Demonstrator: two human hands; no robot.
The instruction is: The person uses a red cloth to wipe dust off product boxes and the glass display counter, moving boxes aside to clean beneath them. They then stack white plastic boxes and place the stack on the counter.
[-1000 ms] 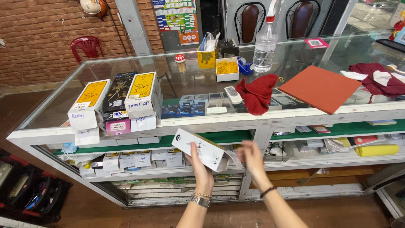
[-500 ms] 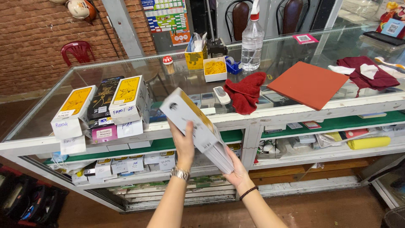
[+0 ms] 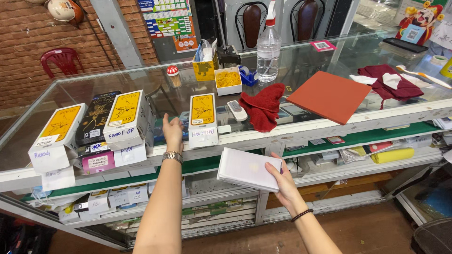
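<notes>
Half a second ago a single stack of white boxes was held upright in front of the counter by both hands together; now it has been split. One white and yellow box (image 3: 203, 118) has been set on the glass counter top (image 3: 141, 101) near its front edge, and the flat white box (image 3: 248, 169) has been brought down below the counter edge.

The box on the counter is seen lying flat, with a yellow panel on its upper face and a white strip with handwriting at its near end. The flat white box is plain and pale, tilted slightly, with its broad face turned upward; it is kept in front of the green shelf (image 3: 376, 136) under the glass.

The left hand (image 3: 173, 131) is stretched forward over the counter edge, its fingers loosely spread and resting on the glass just left of the yellow box, with nothing gripped; a metal watch (image 3: 173, 156) is worn at the wrist. The right hand (image 3: 282, 183) is closed around the right edge of the flat white box, thumb on top and fingers beneath, with a dark bead bracelet (image 3: 301, 215) at the wrist. To the left of the left hand a stack of similar yellow and white boxes (image 3: 123, 120) is seen, and to the right a red cloth (image 3: 263, 106) is lying on the glass
</notes>
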